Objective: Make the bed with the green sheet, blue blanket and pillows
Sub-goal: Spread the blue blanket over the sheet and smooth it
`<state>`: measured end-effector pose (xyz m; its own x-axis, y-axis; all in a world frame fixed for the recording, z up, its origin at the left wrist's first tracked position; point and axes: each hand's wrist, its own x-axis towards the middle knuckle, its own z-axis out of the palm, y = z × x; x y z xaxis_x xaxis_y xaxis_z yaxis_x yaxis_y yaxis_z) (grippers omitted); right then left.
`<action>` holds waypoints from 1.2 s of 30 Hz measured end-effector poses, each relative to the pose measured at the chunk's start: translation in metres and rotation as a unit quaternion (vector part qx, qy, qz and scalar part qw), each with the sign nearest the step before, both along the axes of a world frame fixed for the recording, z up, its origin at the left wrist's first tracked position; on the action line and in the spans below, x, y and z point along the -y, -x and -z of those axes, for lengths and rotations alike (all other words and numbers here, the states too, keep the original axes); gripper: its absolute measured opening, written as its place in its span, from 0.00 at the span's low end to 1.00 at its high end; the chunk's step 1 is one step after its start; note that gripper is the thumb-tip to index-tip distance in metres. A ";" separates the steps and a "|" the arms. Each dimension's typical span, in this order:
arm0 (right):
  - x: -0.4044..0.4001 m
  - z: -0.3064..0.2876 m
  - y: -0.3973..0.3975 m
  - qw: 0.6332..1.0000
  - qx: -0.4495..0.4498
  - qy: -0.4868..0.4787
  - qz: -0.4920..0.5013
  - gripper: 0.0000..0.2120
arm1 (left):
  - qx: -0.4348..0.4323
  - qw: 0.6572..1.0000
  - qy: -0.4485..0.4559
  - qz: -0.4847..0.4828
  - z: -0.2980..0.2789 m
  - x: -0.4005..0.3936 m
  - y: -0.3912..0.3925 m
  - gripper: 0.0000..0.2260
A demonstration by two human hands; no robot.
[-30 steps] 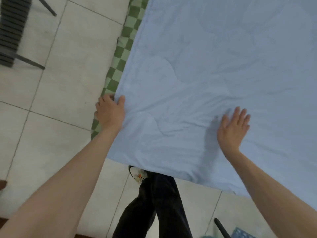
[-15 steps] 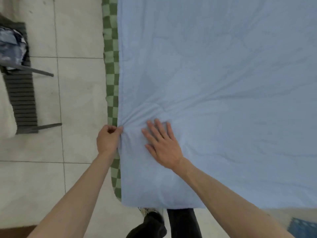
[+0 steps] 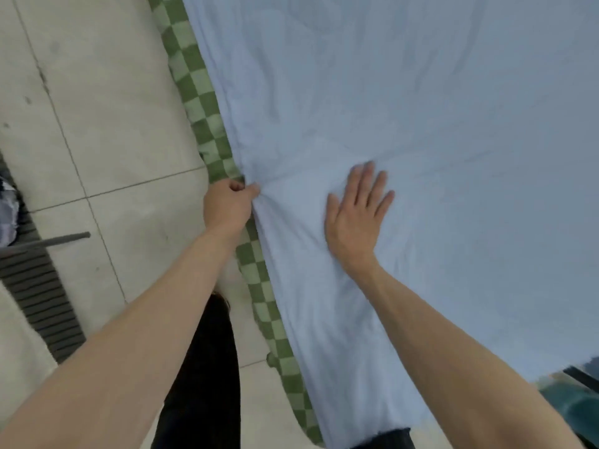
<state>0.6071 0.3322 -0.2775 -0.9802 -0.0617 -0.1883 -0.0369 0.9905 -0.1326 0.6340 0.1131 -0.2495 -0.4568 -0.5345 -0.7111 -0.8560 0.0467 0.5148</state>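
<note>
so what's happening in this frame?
A person is making a bed. Their left hand pinches the side edge of the pale blue blanket, bunching it into creases there, while the right hand lies flat on the blanket beside it. A strip of the green checkered sheet shows along the blanket's edge. No pillows are in view.

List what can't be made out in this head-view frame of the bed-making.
- Pillows: none in the head view; the bed runs past the top edge.
- Left hand fingertips: tucked into the blue blanket fold.
- Green sheet: only an edge strip shows; blanket covers the rest.
- Dark item at lower right: cut off, blurred.
</note>
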 end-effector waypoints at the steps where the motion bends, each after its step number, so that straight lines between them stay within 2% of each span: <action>1: 0.026 0.000 -0.023 0.996 0.008 0.011 -0.084 0.32 | 0.000 1.000 -0.017 -0.020 0.000 0.005 -0.001 0.12; 2: 0.046 -0.004 -0.043 0.984 0.028 0.023 -0.172 0.31 | 0.005 0.999 -0.022 -0.023 -0.001 0.009 -0.004 0.11; 4: 0.056 -0.018 -0.059 0.934 0.068 0.031 -0.350 0.30 | 0.025 1.000 -0.016 0.009 -0.006 0.011 -0.005 0.10; 5: 0.050 -0.027 -0.053 0.914 0.076 0.022 -0.397 0.29 | 0.027 0.999 -0.023 0.020 -0.008 0.012 0.000 0.10; 6: 0.041 -0.033 -0.037 0.917 0.069 0.013 -0.394 0.28 | 0.026 0.999 -0.034 0.019 -0.011 0.017 0.011 0.11; 7: 0.031 -0.037 -0.018 0.940 0.053 0.001 -0.337 0.27 | 0.019 0.999 -0.046 0.008 -0.014 0.025 0.024 0.11; 8: 0.021 -0.039 0.006 0.975 0.031 -0.018 -0.220 0.27 | 0.004 0.999 -0.051 0.001 -0.015 0.037 0.040 0.12; 9: 0.011 -0.040 0.036 0.998 0.021 -0.027 -0.049 0.27 | -0.015 0.998 -0.054 0.006 -0.013 0.050 0.059 0.13; 10: 0.002 -0.043 0.063 0.987 0.016 -0.024 0.156 0.28 | -0.032 0.998 -0.059 0.010 -0.011 0.064 0.080 0.13; 11: -0.001 -0.043 0.089 0.941 0.030 -0.008 0.338 0.28 | -0.047 0.997 -0.061 0.011 -0.008 0.079 0.102 0.13; 12: 0.007 -0.041 0.110 0.888 0.052 0.013 0.456 0.29 | -0.060 0.997 -0.054 0.015 -0.005 0.093 0.123 0.15; 13: 0.025 -0.037 0.123 0.856 0.079 0.024 0.510 0.30 | -0.071 0.996 -0.040 0.026 -0.001 0.107 0.143 0.18; 14: 0.053 -0.029 0.130 0.854 0.089 0.021 0.512 0.31 | -0.077 0.996 -0.028 0.043 0.003 0.119 0.158 0.20; 16: 0.123 -0.010 0.130 0.914 0.046 -0.007 0.404 0.31 | -0.071 0.996 -0.008 0.058 0.009 0.141 0.177 0.21; 18: 0.192 0.001 0.113 0.978 0.010 -0.009 0.207 0.30 | -0.042 0.997 0.009 0.060 0.010 0.160 0.178 0.18; 19: 0.219 0.001 0.101 0.995 0.009 -0.003 0.102 0.30 | -0.031 0.997 0.017 0.068 0.008 0.169 0.175 0.15; 21: 0.245 -0.006 0.082 0.998 0.026 0.014 -0.064 0.30 | -0.030 0.996 0.029 0.081 0.002 0.183 0.177 0.09; 23: 0.237 -0.017 0.086 0.982 0.035 0.036 -0.180 0.29 | -0.044 0.994 0.048 0.087 -0.005 0.192 0.197 0.10; 25: 0.210 -0.027 0.111 0.976 0.021 0.037 -0.212 0.28 | -0.057 0.992 0.044 0.100 -0.009 0.197 0.230 0.15; 26: 0.191 -0.030 0.128 0.986 0.014 0.027 -0.163 0.27 | -0.058 0.992 0.036 0.108 -0.011 0.198 0.248 0.17; 28: 0.143 -0.033 0.175 0.997 -0.004 0.016 0.070 0.28 | -0.059 0.993 0.004 0.099 -0.007 0.200 0.283 0.15; 29: 0.121 -0.032 0.201 0.978 -0.009 0.012 0.208 0.29 | -0.051 0.996 -0.015 0.076 -0.001 0.203 0.297 0.16; 31: 0.095 -0.024 0.252 0.907 0.004 0.026 0.420 0.30 | -0.025 0.998 -0.047 0.018 0.009 0.215 0.316 0.17; 32: 0.101 -0.017 0.277 0.885 0.010 0.020 0.466 0.31 | -0.018 0.999 -0.049 -0.008 0.012 0.222 0.321 0.17; 33: 0.119 -0.008 0.300 0.878 0.015 0.005 0.478 0.31 | -0.017 0.999 -0.042 -0.026 0.013 0.228 0.323 0.15; 34: 0.145 -0.003 0.318 0.881 0.017 -0.005 0.472 0.31 | -0.011 0.999 -0.024 -0.029 0.012 0.232 0.320 0.13; 36: 0.209 0.003 0.338 0.922 0.011 -0.006 0.388 0.31 | 0.007 1.000 -0.004 -0.011 0.003 0.239 0.312 0.12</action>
